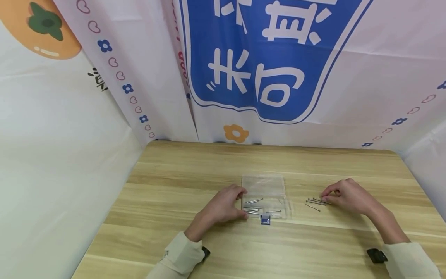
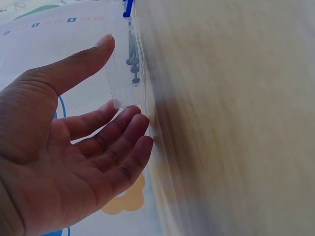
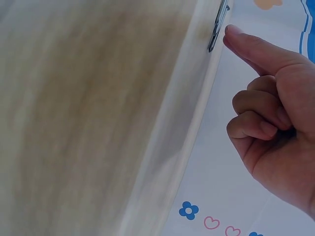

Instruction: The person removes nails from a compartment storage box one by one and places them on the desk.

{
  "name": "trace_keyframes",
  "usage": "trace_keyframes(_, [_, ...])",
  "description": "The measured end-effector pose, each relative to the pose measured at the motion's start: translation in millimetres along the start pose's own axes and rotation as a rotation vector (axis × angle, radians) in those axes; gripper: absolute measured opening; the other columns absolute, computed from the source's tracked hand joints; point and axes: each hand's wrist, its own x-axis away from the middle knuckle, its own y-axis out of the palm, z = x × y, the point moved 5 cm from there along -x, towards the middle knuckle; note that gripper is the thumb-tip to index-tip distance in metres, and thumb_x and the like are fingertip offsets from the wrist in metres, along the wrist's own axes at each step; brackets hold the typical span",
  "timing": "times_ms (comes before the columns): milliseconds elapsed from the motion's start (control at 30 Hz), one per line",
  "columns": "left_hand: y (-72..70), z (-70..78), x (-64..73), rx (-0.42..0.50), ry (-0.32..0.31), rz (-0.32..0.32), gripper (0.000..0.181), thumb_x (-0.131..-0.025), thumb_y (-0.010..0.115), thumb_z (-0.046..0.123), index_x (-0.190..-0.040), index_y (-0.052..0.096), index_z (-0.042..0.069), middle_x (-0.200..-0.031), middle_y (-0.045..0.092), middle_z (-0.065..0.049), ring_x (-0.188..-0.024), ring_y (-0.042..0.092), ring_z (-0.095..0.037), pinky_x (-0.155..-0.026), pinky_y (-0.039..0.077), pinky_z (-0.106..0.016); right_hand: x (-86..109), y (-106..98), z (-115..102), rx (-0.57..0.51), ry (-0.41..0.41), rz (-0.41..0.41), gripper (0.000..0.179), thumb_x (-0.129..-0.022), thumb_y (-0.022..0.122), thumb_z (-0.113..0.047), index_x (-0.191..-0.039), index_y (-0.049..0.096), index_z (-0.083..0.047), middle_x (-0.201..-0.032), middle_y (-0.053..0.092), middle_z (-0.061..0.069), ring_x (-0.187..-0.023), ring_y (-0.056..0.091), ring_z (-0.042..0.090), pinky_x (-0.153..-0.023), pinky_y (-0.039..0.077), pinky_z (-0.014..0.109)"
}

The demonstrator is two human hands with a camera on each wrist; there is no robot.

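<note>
A clear plastic box (image 1: 286, 206) lies on the table with its lid (image 1: 263, 185) folded back. Several metal nails (image 1: 252, 207) are inside it. My left hand (image 1: 225, 203) is at the box's left side, thumb by the front corner and relaxed fingertips at the side; the left wrist view shows the palm (image 2: 83, 147) turned toward the camera. To the right of the box, several loose nails (image 1: 313, 207) lie in a small group. My right hand (image 1: 350, 197) pinches at the end of one with thumb and index finger, its other fingers curled in the right wrist view.
A small blue label (image 1: 265, 219) is at the box's front edge. The wood-grain table (image 1: 195, 170) ends at a printed cloth (image 1: 167, 97) hanging behind it. Black straps (image 1: 377, 255) show at the cuffs of both light sleeves.
</note>
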Motion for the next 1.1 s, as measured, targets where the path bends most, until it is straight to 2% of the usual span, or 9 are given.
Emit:
trace_keyframes(233, [-0.4,0.3,-0.8,-0.001,0.001,0.001,0.064,-0.083,0.095,0.032,-0.135,0.067,0.007,-0.118,0.066,-0.001,-0.104,0.058,-0.014,-0.095,0.054,-0.034,-1.2,-1,-2,-0.001,-0.005,0.017,0.006,-0.093,0.085,-0.028,-0.097,0.086,-0.024,-0.1,0.083,-0.006,-0.087,0.068,0.002,-0.074,0.053,0.025])
trace_keyframes(400, [-1.0,0.6,-1.0,0.001,0.006,0.004,0.064,-0.083,0.095,0.031,-0.135,0.067,0.007,-0.117,0.066,-0.002,-0.103,0.058,-0.014,-0.094,0.054,-0.033,-4.2,-4,-10,-0.024,-0.02,0.043,0.004,-0.095,0.083,-0.022,-0.097,0.086,-0.023,-0.09,0.08,-0.009,-0.063,0.042,-0.003,-0.06,0.037,0.022])
trace_keyframes(533, [-1.0,0.7,-1.1,0.002,0.006,0.005,0.064,-0.083,0.095,0.031,-0.134,0.067,0.007,-0.117,0.066,-0.002,-0.102,0.058,-0.014,-0.093,0.054,-0.033,-8.1,-6,-21,-0.037,-0.047,0.055,0.004,-0.096,0.082,-0.019,-0.096,0.085,-0.021,-0.072,0.07,-0.012,-0.055,0.026,-0.002,-0.054,0.029,0.021])
trace_keyframes(767, [-1.2,0.8,-1.0,0.003,0.006,0.008,0.064,-0.083,0.095,0.031,-0.134,0.067,0.007,-0.116,0.066,-0.002,-0.102,0.058,-0.014,-0.093,0.053,-0.033,-16.7,-5,-36,-0.031,-0.08,0.057,0.007,-0.095,0.081,-0.013,-0.096,0.085,-0.019,-0.062,0.058,-0.014,-0.054,0.027,-0.002,-0.053,0.03,0.02])
trace_keyframes(933, [-0.9,0.6,-0.7,0.001,0.006,0.005,0.064,-0.083,0.095,0.031,-0.134,0.067,0.007,-0.116,0.066,-0.002,-0.102,0.058,-0.013,-0.093,0.053,-0.033,-24.9,-4,-50,-0.033,-0.107,0.075,0.004,-0.095,0.083,-0.015,-0.096,0.085,-0.017,-0.055,0.038,-0.017,-0.051,0.025,-0.003,-0.051,0.029,0.02])
trace_keyframes(1033, [-0.6,0.4,-0.6,0.002,0.005,0.003,0.064,-0.082,0.095,0.032,-0.134,0.067,0.007,-0.115,0.065,-0.001,-0.102,0.058,-0.013,-0.093,0.053,-0.032,-29.9,-3,-58,-0.038,-0.116,0.079,0.003,-0.094,0.083,-0.017,-0.097,0.086,-0.017,-0.054,0.036,-0.016,-0.051,0.024,-0.003,-0.051,0.028,0.02])
trace_keyframes(1100, [-0.2,0.2,-0.5,0.001,0.004,0.003,0.064,-0.082,0.096,0.032,-0.134,0.067,0.007,-0.115,0.065,-0.001,-0.102,0.057,-0.013,-0.093,0.053,-0.032,-33.2,-2,-64,-0.047,-0.115,0.069,0.005,-0.095,0.083,-0.019,-0.098,0.086,-0.017,-0.055,0.042,-0.015,-0.052,0.024,-0.002,-0.052,0.028,0.021])
